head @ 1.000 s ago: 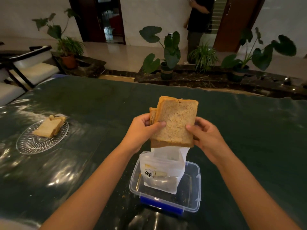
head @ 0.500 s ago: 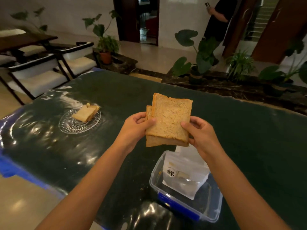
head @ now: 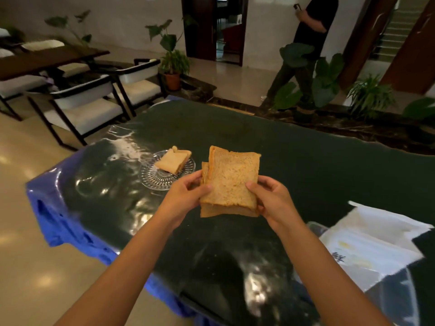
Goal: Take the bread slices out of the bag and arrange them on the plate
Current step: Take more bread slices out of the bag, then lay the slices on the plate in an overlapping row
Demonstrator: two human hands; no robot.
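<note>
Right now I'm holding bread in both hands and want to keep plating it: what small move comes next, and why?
Probably carry the bread slices left and forward toward the glass plate. Both the left hand and right hand hold the slices in the air beside the plate, which already has bread on its far side, leaving its near part bare.

A dark green surface [head: 306, 165] with a glossy, reflective covering fills the near and middle ground, its left edge draped in blue [head: 49, 208]. To the left, a polished beige floor [head: 28, 267] catches soft spots of light. White-cushioned, dark-framed chairs [head: 89, 107] stand at far left beside a dark wooden table [head: 47, 58]. Potted plants [head: 174, 64] line a dark stone ledge [head: 329, 123] before pale walls [head: 122, 17]. A dark doorway [head: 223, 27] opens at far centre, stairs [head: 395, 31] rising at far right, where a person in black [head: 308, 36] stands.
</note>
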